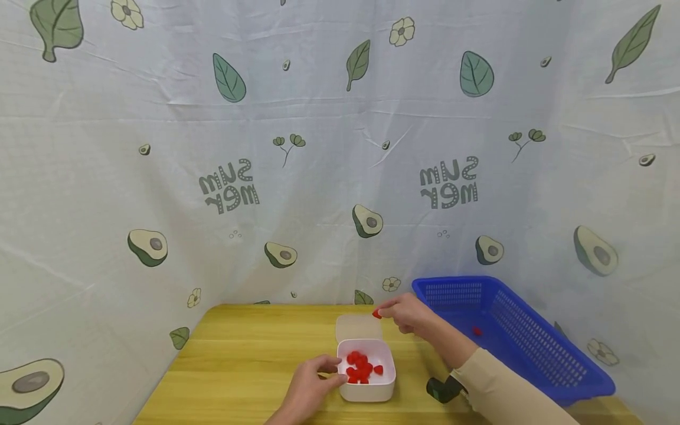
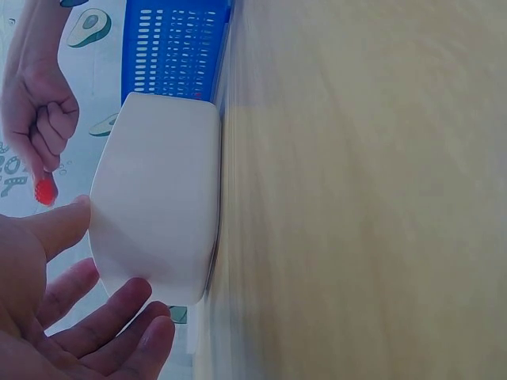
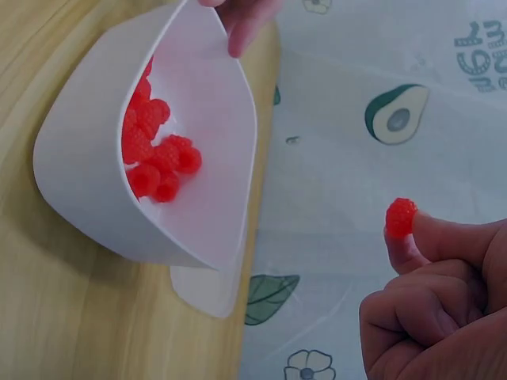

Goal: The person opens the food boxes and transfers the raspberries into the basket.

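Note:
My right hand (image 1: 411, 316) pinches a red raspberry (image 3: 402, 217) between thumb and index finger, the other fingers folded into the palm. It hovers above and behind a white box (image 1: 368, 392), over the right edge of its pale lid (image 1: 358, 328). Several raspberries (image 3: 150, 142) lie inside the box, mostly toward its left and front. At the box's left side is my left hand (image 1: 313, 381), its thumb and fingers spread along the wall with fingertips at the rim. In the left wrist view those fingers look relaxed against the box (image 2: 158, 198).
To the right stands a blue perforated basket (image 1: 552, 336) with a red raspberry (image 1: 477, 331) on its floor. A dark object (image 1: 445, 389) shows by my right sleeve. The wooden table (image 1: 239, 354) ends at a printed curtain (image 1: 319, 177) behind.

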Motion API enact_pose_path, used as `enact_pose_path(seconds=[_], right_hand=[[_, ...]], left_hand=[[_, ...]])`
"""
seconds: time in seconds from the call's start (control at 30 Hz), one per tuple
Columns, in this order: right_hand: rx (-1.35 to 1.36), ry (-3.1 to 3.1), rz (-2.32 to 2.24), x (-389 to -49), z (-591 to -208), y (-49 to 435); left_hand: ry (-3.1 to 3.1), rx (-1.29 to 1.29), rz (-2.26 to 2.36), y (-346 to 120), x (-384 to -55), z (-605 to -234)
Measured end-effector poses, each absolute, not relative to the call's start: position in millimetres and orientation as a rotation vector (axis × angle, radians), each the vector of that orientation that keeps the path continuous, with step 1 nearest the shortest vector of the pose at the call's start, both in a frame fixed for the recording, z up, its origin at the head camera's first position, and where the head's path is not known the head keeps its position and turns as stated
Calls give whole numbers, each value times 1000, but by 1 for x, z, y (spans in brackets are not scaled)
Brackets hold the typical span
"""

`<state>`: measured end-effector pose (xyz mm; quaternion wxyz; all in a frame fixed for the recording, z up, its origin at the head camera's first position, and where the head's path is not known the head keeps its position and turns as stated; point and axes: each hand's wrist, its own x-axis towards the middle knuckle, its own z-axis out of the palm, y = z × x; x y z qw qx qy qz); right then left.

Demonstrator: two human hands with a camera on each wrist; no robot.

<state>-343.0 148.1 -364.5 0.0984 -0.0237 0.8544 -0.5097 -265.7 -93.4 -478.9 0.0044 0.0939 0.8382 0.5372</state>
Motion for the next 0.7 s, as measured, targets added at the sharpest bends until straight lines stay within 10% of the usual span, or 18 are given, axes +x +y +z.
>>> enact_pose_path(seconds=[0.7], right_hand=[[-77,2508,-1577,-372,-336,212]], left_hand=[[2691,336,1679,-92,-265,-479]])
